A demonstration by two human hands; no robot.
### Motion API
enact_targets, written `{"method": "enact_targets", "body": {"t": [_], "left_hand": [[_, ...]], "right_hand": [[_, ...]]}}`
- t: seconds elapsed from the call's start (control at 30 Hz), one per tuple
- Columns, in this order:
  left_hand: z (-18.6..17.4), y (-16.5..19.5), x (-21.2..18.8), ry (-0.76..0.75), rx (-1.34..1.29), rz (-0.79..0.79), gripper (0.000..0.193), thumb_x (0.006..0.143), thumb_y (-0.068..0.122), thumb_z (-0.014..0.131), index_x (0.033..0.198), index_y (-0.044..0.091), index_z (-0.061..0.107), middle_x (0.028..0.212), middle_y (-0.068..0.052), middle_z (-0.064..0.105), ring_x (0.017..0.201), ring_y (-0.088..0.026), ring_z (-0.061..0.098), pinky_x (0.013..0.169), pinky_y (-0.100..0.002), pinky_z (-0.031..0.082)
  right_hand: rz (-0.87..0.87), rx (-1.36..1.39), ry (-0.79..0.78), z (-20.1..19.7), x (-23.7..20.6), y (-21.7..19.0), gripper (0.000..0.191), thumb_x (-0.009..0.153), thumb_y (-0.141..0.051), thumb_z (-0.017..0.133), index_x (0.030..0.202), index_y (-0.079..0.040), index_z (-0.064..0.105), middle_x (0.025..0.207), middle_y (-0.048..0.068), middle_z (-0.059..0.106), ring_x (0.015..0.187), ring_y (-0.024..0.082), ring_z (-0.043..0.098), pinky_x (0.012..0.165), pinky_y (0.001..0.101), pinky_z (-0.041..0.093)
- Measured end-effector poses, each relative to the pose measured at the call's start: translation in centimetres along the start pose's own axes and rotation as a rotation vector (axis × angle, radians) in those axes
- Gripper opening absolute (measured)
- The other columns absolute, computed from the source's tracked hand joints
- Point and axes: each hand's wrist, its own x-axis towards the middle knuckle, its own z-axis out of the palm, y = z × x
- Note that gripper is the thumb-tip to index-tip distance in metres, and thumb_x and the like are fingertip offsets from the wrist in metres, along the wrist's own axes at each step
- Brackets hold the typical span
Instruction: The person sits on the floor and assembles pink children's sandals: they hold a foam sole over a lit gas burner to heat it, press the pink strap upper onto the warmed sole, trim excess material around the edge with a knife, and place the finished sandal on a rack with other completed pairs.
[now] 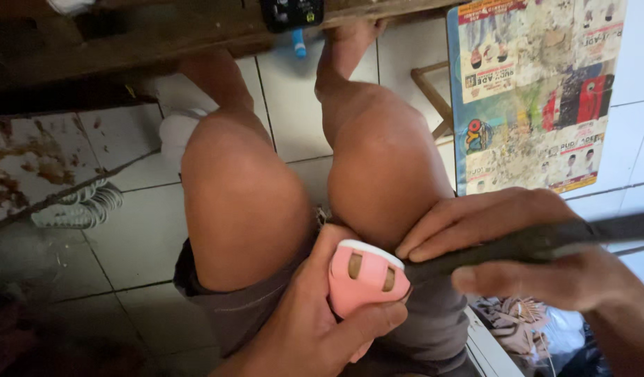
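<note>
Over lap: left hand [315,314] fingers grip pink piece [366,278]; right hand [517,244] fingers pinch dark strip [545,241], possibly rubber.

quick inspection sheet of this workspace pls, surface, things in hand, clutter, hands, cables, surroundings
surface: white tiled floor, stained at the left; the person sits with bare knees over it.
job's things: pink rounded piece with a white edge and two slots; long dark flat tool, its tip at the pink piece.
clutter: light sandal on the floor; crumpled plastic bag at lower right.
grippers: left hand grips the pink piece; right hand grips the dark tool.
cables: nothing seen.
surroundings: dark wooden bench at top; printed poster board leaning at the right.
</note>
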Motion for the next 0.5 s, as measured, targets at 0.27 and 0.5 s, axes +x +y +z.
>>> {"method": "enact_targets", "body": {"t": [0.27,0.5], "left_hand": [[-0.4,-1.6,0.3,0.003,0.370,0.290,0.041,0.090,0.024,0.080,0.115,0.005,0.053,0.104,-0.007,0.075,0.101,-0.015,0.075,0.089,-0.032,0.058],[-0.4,-2.5,0.3,0.022,0.540,0.427,0.042,0.090,0.024,0.081,0.115,0.004,0.053,0.105,-0.014,0.066,0.095,-0.027,0.071,0.082,-0.035,0.056]], "right_hand": [[0.002,-0.036,-0.134,-1.1,0.4,-0.3,0.031,0.086,-0.013,0.075,0.114,0.002,0.077,0.116,0.017,0.075,0.101,0.026,0.075,0.084,0.0364,0.060],[-0.006,-0.183,-0.306,-2.1,1.5,-1.3,0.031,0.087,-0.010,0.074,0.116,0.000,0.075,0.119,0.015,0.074,0.109,0.024,0.073,0.088,0.0353,0.057]]}}
